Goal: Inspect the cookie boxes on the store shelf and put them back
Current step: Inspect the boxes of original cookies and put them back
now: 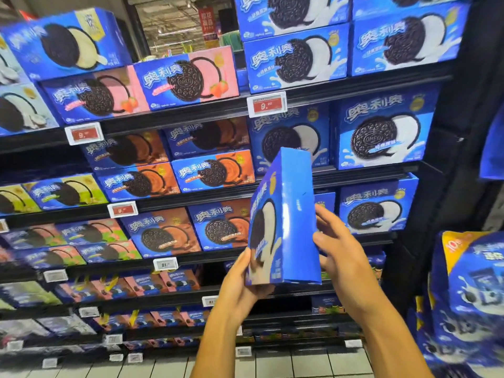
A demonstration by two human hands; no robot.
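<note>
**Blue cookie box held on end in front of the store shelf**

Head view: a blue cardboard cookie box (283, 222), printed with a dark sandwich cookie and white cream, stands on end in the air in front of the shelves, tilted a little to the right. Its plain blue narrow side faces the camera and its printed face is turned to the left.

The left hand (240, 285) cups the lower left corner of the box, thumb lying up along the printed face and the fingers hidden beneath and behind, so it is grasping the box from below. The right hand (338, 249) is at the box's right edge with the fingers (324, 214) spread; the lower fingers touch the edge, the upper ones stand slightly apart from it, a loose, open support and not a clenched grip.

Behind stands a black metal store shelf unit (362, 170) with several tiers of boxes of the same brand: blue-and-white boxes (381, 132) on the right, blue-and-pink boxes (185, 77) on the upper left, blue-and-orange-brown boxes (212, 173) in the middle, blue-and-green boxes (65, 190) at the left. Red-and-white price tags (267, 104) are clipped to the shelf rails. At the far right hang large blue plastic cookie bags (474, 296), blurred. A pale tiled floor (272, 364) shows at the bottom.
</note>
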